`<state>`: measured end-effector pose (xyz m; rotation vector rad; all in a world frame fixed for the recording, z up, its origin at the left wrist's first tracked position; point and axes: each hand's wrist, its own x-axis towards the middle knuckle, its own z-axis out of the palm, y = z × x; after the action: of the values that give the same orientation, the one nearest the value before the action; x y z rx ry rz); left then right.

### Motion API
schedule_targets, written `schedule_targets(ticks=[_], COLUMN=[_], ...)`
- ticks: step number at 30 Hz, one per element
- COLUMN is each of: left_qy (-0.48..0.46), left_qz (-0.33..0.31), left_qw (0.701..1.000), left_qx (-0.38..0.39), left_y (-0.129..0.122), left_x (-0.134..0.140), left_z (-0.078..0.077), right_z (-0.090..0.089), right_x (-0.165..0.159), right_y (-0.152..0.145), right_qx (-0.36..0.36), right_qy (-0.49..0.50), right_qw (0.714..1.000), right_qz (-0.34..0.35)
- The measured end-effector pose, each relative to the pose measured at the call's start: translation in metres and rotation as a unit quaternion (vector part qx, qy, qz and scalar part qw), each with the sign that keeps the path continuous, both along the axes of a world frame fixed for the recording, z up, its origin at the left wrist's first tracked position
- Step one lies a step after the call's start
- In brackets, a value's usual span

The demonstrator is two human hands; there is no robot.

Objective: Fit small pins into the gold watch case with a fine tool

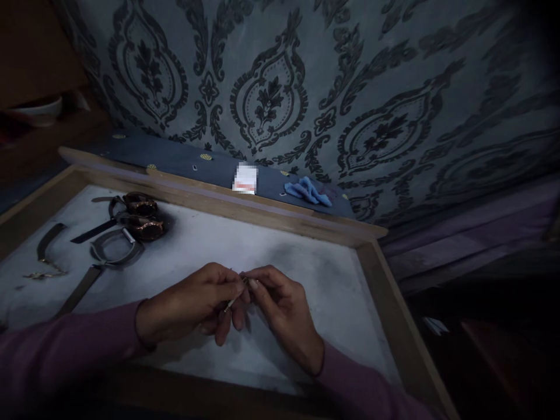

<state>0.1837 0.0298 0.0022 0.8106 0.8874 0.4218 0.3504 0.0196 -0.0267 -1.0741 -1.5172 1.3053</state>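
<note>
My left hand (188, 300) is closed in a pinch over the tray, with a thin, pale metallic piece (229, 305) sticking out below its thumb. Fingertip to fingertip with it, my right hand (291, 306) also pinches at the same spot. Whatever lies between the right fingertips is small, dark and mostly hidden. Both hands hover above the pale floor of a wooden-rimmed tray (380, 280). To their left in the tray lie several wristwatches (146, 227), a looped watch strap (116, 248) and a flat strap (81, 289).
A curved strap piece with a thin chain (51, 245) lies at the tray's far left. Behind the rim, a patterned blue cloth (175, 160) carries a small white packet (245, 178) and a crumpled blue rag (308, 191). A white bowl (41, 111) stands at upper left.
</note>
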Motion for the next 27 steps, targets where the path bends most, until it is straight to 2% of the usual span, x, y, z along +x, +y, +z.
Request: schedule_targets(ticks=[10, 20, 27], left_qy=[0.0, 0.029, 0.029], left_qz=[0.001, 0.023, 0.022], left_qw=[1.0, 0.998, 0.998], left_qx=[0.007, 0.052, 0.06], left_y=[-0.001, -0.005, -0.004], left_x=[0.0, 0.005, 0.006], left_z=[0.0, -0.01, -0.01], right_z=[0.0, -0.002, -0.003], right_x=[0.0, -0.001, -0.003], right_y=[0.0, 0.0, 0.0], right_qx=[0.039, -0.029, -0.046], right_qy=[-0.031, 0.01, 0.04], right_qw=[0.999, 1.0, 0.998], right_qz=[-0.001, 0.0, -0.003])
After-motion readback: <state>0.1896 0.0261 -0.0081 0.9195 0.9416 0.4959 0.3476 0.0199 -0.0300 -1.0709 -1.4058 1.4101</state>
